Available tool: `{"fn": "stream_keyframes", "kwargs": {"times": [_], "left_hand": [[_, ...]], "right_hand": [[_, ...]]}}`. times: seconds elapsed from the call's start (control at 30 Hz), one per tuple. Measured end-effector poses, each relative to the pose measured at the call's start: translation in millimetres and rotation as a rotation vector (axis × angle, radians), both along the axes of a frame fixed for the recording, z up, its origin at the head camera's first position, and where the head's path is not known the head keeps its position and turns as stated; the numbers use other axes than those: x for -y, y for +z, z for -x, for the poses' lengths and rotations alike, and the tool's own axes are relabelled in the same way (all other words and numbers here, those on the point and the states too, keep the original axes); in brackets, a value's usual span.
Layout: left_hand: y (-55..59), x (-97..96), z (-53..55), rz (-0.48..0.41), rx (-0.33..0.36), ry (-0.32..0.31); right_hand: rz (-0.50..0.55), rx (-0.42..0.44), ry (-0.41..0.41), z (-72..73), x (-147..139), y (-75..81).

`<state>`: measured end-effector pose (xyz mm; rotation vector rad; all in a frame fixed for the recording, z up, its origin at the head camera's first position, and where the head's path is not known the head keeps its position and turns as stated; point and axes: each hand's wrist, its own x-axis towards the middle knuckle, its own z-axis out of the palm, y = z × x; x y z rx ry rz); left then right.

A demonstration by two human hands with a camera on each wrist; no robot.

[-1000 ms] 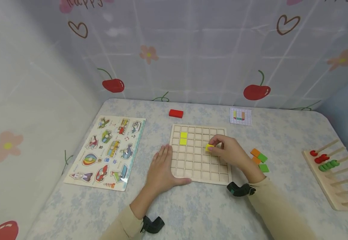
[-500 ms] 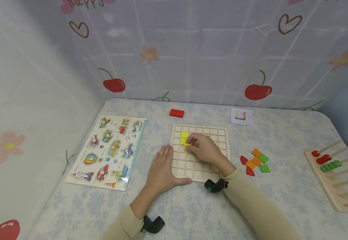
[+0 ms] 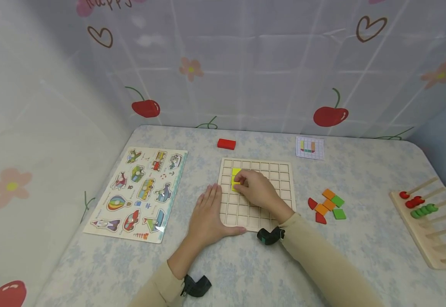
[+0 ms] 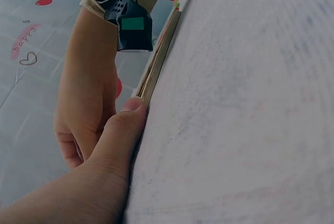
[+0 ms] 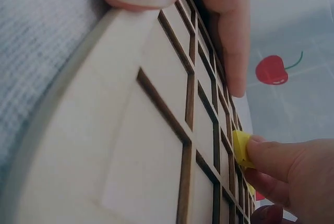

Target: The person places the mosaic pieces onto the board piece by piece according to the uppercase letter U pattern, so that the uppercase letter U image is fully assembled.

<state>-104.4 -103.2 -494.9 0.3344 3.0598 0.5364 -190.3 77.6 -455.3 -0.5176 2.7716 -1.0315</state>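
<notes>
A wooden grid board (image 3: 243,209) lies on the table, with yellow square tiles (image 3: 236,171) in a column near its left side. My right hand (image 3: 259,192) is over the board, pinching a yellow square tile (image 5: 240,147) between thumb and fingers at the lower end of that column. In the right wrist view this tile stands partly tilted at the grid; my fingers cover some of it. My left hand (image 3: 206,217) lies along the board's left edge, fingers straight, thumb stretched along the near edge. The thumb (image 4: 122,125) touches the board's rim in the left wrist view.
Orange tiles (image 3: 328,205), green tiles (image 3: 339,214) and red curved pieces (image 3: 320,218) lie right of the board. Behind it are a red block (image 3: 226,144) and a pattern card (image 3: 310,148). A picture puzzle (image 3: 138,194) lies left, a bead rack (image 3: 418,238) right.
My right hand has carried the yellow tile leftward across the board and down to the yellow column. The red curved pieces have come into sight. My left hand has stayed put.
</notes>
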Motion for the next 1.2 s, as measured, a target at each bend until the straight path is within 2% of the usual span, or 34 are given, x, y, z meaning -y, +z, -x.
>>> {"fn": "stream_keyframes", "kwargs": {"times": [0.47, 0.97, 1.2], "left_hand": [[1.1, -1.0, 0.1, -0.001, -0.006, -0.005], [1.4, -1.3, -0.5, -0.002, 0.01, -0.004], [1.7, -1.1, -0.5, 0.001, 0.013, -0.002]], "right_hand": [[-0.057, -0.053, 0.031, -7.0, 2, 4.2], [-0.123, -0.061, 0.056, -9.9, 1, 6.7], [-0.08, -0.069, 0.075, -16.9, -11, 13.5]]}}
